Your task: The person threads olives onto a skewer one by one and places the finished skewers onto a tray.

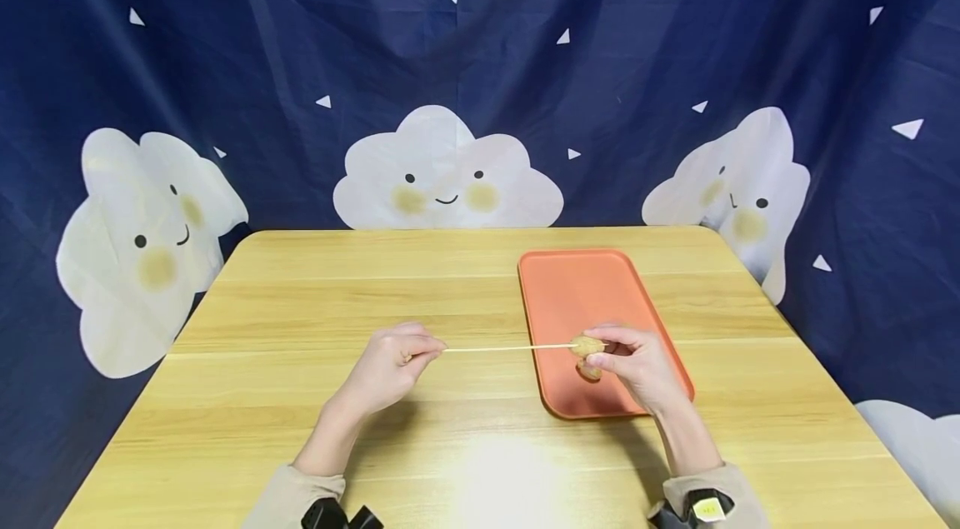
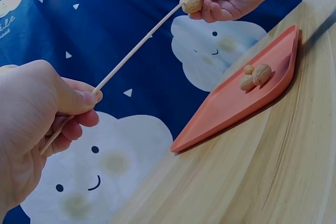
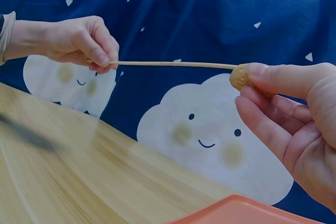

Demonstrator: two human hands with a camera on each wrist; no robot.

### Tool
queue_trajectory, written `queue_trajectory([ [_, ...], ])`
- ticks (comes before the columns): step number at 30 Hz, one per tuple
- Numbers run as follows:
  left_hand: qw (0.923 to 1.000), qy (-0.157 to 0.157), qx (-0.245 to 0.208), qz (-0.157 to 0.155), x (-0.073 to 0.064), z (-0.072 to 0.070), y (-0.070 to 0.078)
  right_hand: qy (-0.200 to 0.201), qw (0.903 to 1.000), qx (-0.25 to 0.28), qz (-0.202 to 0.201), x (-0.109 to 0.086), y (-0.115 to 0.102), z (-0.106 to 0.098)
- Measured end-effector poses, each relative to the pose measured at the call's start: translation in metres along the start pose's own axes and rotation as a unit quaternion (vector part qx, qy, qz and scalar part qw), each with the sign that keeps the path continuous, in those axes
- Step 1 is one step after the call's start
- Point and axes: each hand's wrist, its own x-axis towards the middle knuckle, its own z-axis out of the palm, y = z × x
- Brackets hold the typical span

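A thin wooden skewer (image 1: 510,347) stretches nearly level between the two hands, above the table. Its near end is pinched between thumb and fingers of my left hand (image 1: 397,362), with the tail running back under the palm in the left wrist view. My right hand (image 1: 633,358) pinches a tan-brown, rough-skinned ball (image 3: 240,78), like a meatball, over the orange tray (image 1: 577,287). The skewer's far tip meets the ball's left side; how deep it goes in cannot be seen. Several similar balls (image 2: 261,74) lie together on the tray, partly hidden behind the right hand in the head view.
The wooden table (image 1: 337,279) carries the tray on its right half. Behind it hangs a dark blue curtain (image 1: 465,29) printed with smiling clouds and white triangles. Dark devices (image 1: 693,508) are strapped at both sleeves.
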Motion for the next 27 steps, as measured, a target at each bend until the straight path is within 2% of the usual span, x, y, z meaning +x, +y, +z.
queue_trajectory([
  [6, 0.9999, 0.001, 0.007, 0.009, 0.0, 0.0006, -0.0017, 0.002, 1.0, -0.003, 0.001, 0.0005, -0.0002, 0.0007],
  [12, 1.0, 0.003, 0.004, 0.006, 0.0007, 0.0002, -0.0016, -0.004, 0.9999, 0.014, -0.001, 0.0008, 0.001, 0.0007],
  [19, 0.9995, 0.006, 0.018, 0.026, 0.0018, -0.0005, -0.0011, -0.004, 0.9996, 0.029, 0.003, 0.0013, 0.0018, 0.0013],
  [27, 0.9993, 0.011, 0.021, 0.029, 0.0021, -0.0013, -0.0032, -0.006, 0.999, 0.044, 0.004, 0.0027, 0.0039, 0.0016],
])
